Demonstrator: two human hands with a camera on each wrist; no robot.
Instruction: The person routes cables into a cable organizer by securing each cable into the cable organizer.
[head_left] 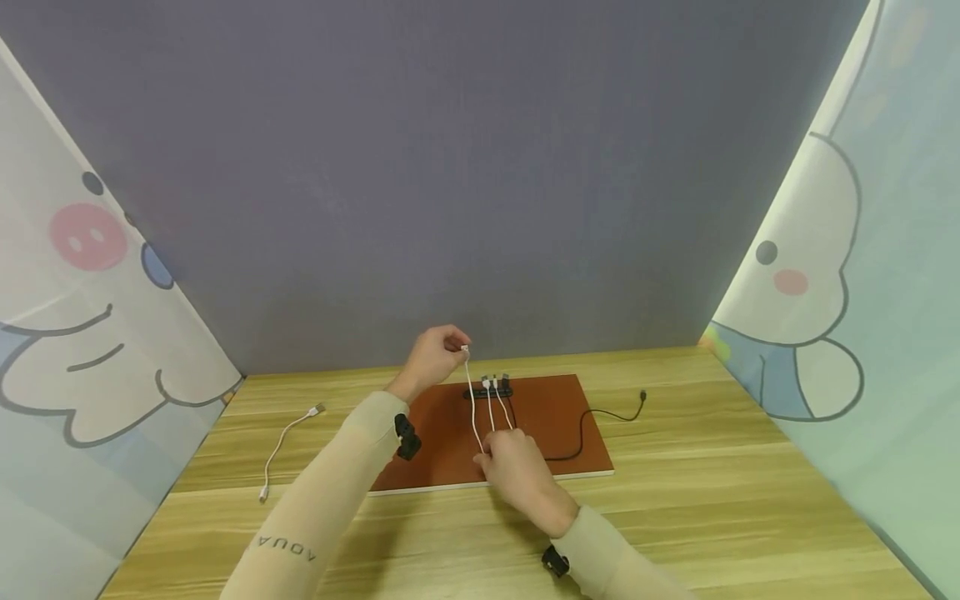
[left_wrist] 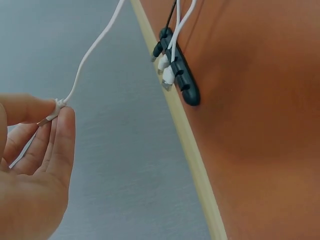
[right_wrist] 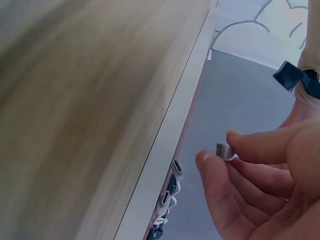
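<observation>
My left hand (head_left: 435, 360) pinches the plug end of a white charging cable (left_wrist: 87, 52) between thumb and fingers, raised at the far side of the brown board (head_left: 427, 454). The cable runs down towards my right hand (head_left: 516, 468), low over the board's near edge. In the right wrist view, that hand's thumb and index finger hold the cable's small connector (right_wrist: 224, 151). A black cable clip (left_wrist: 189, 90) lies along the board's far edge, right of my left hand. Two white cables (left_wrist: 175, 32) and a black cable (head_left: 581, 433) sit in its slots.
Another white cable (head_left: 281, 442) lies loose on the wooden table (head_left: 675, 508), left of the board. The black cable's far end rests on the table at right. A grey panel (head_left: 480, 183) rises behind the table, with cartoon-printed curtains (head_left: 810, 250) on both sides.
</observation>
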